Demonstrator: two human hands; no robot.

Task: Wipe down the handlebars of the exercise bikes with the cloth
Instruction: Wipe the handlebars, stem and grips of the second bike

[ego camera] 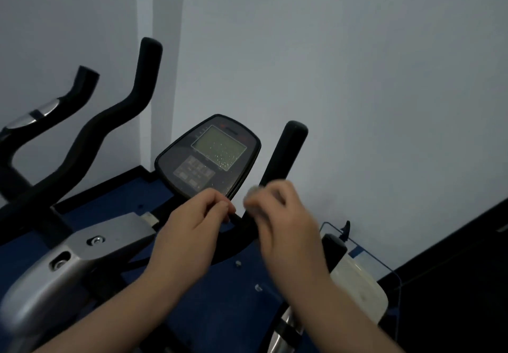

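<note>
A black handlebar [286,154] rises to the right of the bike's console [211,157]; its lower bend runs under both hands. My left hand [192,226] curls its fingers around the bar just below the console. My right hand [283,215] is motion-blurred over the base of the upright grip, fingers closed. A small pale grey patch at its fingertips looks like the cloth [251,194], mostly hidden in the hand. A second bike's black handlebars [110,121] stand at the left, untouched.
The grey frame [82,253] of the left bike sits at lower left. A white bottle-like container [357,284] with a black top sits in a clear holder at the right. A pale wall stands close behind, with blue floor below and a dark panel [453,284] at right.
</note>
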